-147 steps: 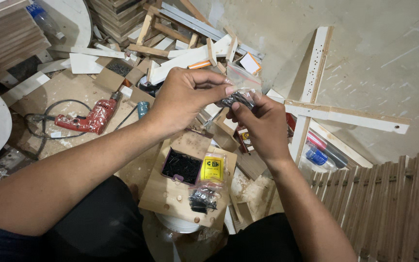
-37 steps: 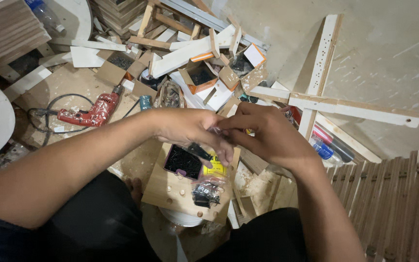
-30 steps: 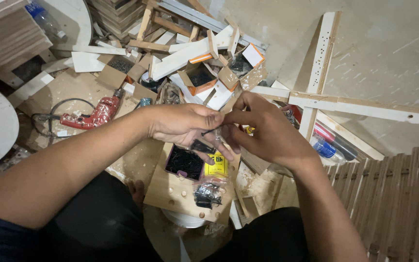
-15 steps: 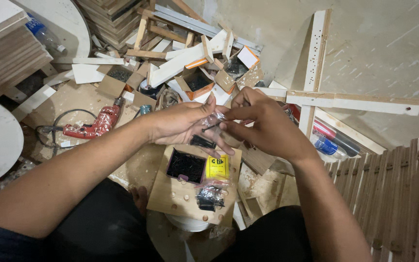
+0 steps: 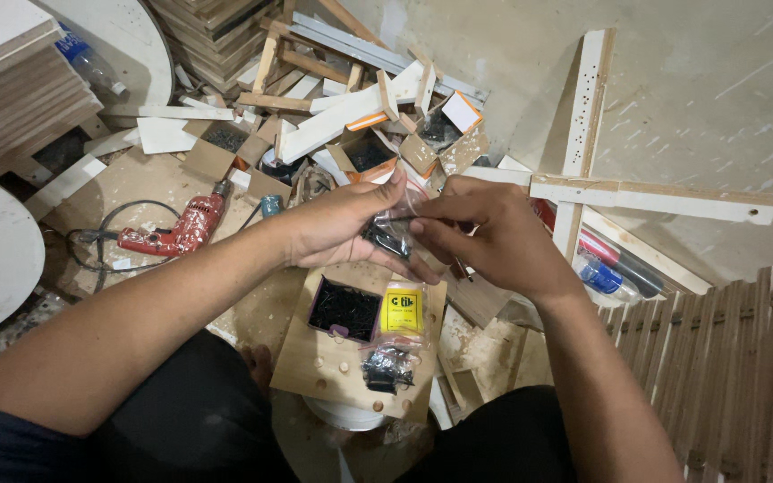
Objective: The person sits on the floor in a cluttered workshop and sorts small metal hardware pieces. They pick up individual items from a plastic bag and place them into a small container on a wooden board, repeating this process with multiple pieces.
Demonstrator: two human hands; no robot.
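Note:
My left hand [image 5: 344,224] and my right hand [image 5: 485,234] meet at the centre of the view, both pinching a small clear plastic bag of dark screws [image 5: 388,234]. Just below them, a small wooden board [image 5: 324,362] rests on my lap. On it sit an open box of black screws [image 5: 344,309] with a yellow flap [image 5: 402,310] and another clear bag of dark screws [image 5: 387,368]. The board lies on a white bucket [image 5: 342,416].
A red power drill [image 5: 176,231] with its cable lies on the floor at left. Open cardboard boxes [image 5: 364,154] and wood offcuts [image 5: 333,116] crowd the floor ahead. White drilled strips [image 5: 655,197] cross at right. Slatted wooden panels [image 5: 744,376] stand at lower right, stacked boards [image 5: 11,98] at upper left.
My hands, raised with the bag earlier, dropped toward the board and then rose slightly. They still work on the small bag. The view has shifted a little.

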